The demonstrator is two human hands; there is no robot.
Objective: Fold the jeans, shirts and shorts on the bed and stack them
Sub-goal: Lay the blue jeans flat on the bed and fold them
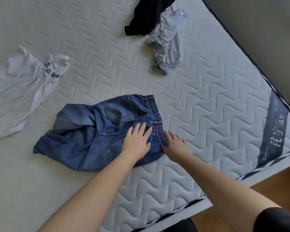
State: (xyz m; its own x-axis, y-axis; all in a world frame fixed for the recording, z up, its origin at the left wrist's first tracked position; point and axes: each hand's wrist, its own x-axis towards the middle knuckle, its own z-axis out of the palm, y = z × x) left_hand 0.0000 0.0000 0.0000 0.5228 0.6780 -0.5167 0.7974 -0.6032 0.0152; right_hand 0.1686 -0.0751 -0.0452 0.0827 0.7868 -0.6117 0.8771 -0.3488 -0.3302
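Note:
Blue jeans (90, 131) lie folded into a bundle near the middle of the bed, back pocket up and elastic waistband to the right. My left hand (136, 141) presses flat on the denim just left of the waistband, fingers straight. My right hand (175, 145) lies flat on the mattress, touching the waistband's lower end. A white shirt (18, 91) with black lettering lies crumpled at the left. A black garment (146, 15) and a pale lavender garment (167, 46) sit heaped at the top.
The quilted mattress (208, 101) has its edge and corner at the right, with a dark printed label band (273, 129). Wooden floor (278, 186) shows at the lower right, and a grey wall runs beyond the bed's right edge.

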